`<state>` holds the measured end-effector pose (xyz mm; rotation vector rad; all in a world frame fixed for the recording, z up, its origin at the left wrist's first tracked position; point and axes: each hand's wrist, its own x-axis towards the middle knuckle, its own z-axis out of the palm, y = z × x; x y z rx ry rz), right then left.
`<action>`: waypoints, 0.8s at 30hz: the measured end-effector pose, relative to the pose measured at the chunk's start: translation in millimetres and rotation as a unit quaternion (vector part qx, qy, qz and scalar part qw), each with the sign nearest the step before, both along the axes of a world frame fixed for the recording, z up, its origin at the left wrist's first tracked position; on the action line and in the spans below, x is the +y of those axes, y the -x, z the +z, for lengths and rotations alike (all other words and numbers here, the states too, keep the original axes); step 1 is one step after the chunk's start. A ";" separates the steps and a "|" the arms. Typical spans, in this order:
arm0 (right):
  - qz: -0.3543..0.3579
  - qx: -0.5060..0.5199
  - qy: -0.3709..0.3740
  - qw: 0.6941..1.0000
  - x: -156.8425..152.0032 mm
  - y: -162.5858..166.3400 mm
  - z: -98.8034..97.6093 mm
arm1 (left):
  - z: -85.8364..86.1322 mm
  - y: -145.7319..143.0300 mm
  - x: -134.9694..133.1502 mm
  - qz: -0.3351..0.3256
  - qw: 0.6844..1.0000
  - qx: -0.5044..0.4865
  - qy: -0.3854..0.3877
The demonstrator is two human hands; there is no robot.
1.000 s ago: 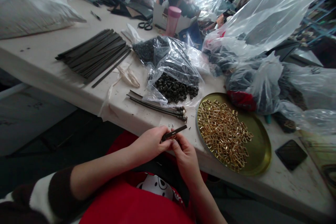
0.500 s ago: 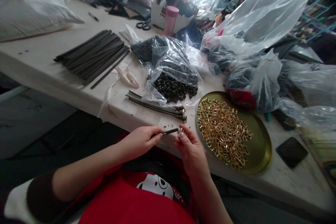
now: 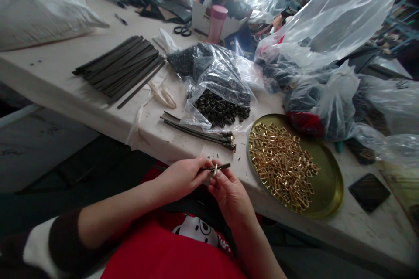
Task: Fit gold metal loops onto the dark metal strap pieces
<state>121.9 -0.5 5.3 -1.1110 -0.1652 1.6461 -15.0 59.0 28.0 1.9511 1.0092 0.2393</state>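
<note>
Between the fingers of my left hand (image 3: 190, 176) is a narrow dark strap (image 3: 224, 166), its end sticking out to the right. My right hand (image 3: 229, 189) pinches a small gold buckle (image 3: 215, 170), which sits around the strap close to my left fingertips. Both hands are closed and nearly touch, just in front of the table edge. Beyond them lie several straps with buckles at their right ends (image 3: 199, 133). On the right, a round gold tray (image 3: 330, 183) bears a heap of loose gold buckles (image 3: 283, 163).
A stack of dark straps (image 3: 121, 67) lies at the left on the white table (image 3: 98, 104). An open plastic bag of small black loops (image 3: 222, 107) sits mid-table. A pink bottle (image 3: 218, 24), scissors (image 3: 182, 30) and a black phone-like slab (image 3: 369, 192) are farther out.
My right hand has moved left toward my left hand. The buckle was at the strap's end and now is around the strap, with the end protruding past it.
</note>
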 end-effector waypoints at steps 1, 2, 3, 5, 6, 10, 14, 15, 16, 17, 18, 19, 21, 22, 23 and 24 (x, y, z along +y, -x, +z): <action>0.000 -0.022 -0.015 1.000 -1.0 3.0 -1.8 | 0.3 -2.7 -1.8 0.016 1.000 -0.006 0.017; -0.004 -0.046 -0.033 0.998 -2.2 5.3 -3.8 | 0.3 -5.0 -3.0 0.024 0.999 -0.015 0.034; -0.010 -0.071 -0.050 0.996 -3.6 6.8 -5.9 | 0.0 -6.8 -3.7 0.026 0.998 -0.025 0.049; -0.021 -0.112 -0.075 0.991 -6.0 7.4 -9.5 | -1.1 -8.4 -3.0 0.014 0.996 -0.044 0.075; -0.021 -0.126 -0.081 0.989 -6.8 6.9 -10.7 | -1.9 -8.4 -1.9 0.008 0.995 -0.053 0.086; -0.012 -0.138 -0.087 0.986 -6.2 4.6 -12.2 | -4.6 -6.9 4.0 0.000 0.987 -0.095 0.129; -0.012 -0.123 -0.088 0.988 -4.1 4.9 -12.8 | -7.4 -7.8 6.6 0.014 0.971 -0.141 0.194; -0.012 -0.121 -0.087 0.989 -3.9 4.9 -13.3 | -8.2 -8.3 6.8 0.019 0.968 -0.146 0.205; -0.013 -0.121 -0.086 0.989 -3.8 4.8 -13.8 | -9.0 -8.7 7.0 0.024 0.965 -0.151 0.213; -0.013 -0.121 -0.085 0.989 -3.8 4.5 -14.3 | -9.9 -9.0 7.3 0.027 0.963 -0.156 0.220; -0.013 -0.123 -0.085 0.989 -3.8 4.1 -14.7 | -10.6 -9.3 7.5 0.027 0.960 -0.160 0.227; -0.012 -0.125 -0.085 0.988 -3.8 3.7 -15.0 | -11.2 -9.4 7.9 0.027 0.958 -0.164 0.231; -0.006 -0.145 -0.085 0.986 -3.8 2.9 -15.2 | -12.1 -9.6 8.7 0.026 0.959 -0.164 0.228; -0.002 -0.169 -0.086 0.982 -3.9 2.5 -15.1 | -12.3 -9.7 9.0 0.028 0.962 -0.156 0.221; -0.004 -0.209 -0.092 0.973 -4.2 2.2 -14.8 | -12.4 -9.7 9.3 0.031 0.966 -0.146 0.211; -0.013 -0.268 -0.105 0.958 -4.7 1.7 -14.3 | -12.4 -9.7 9.5 0.035 0.969 -0.135 0.202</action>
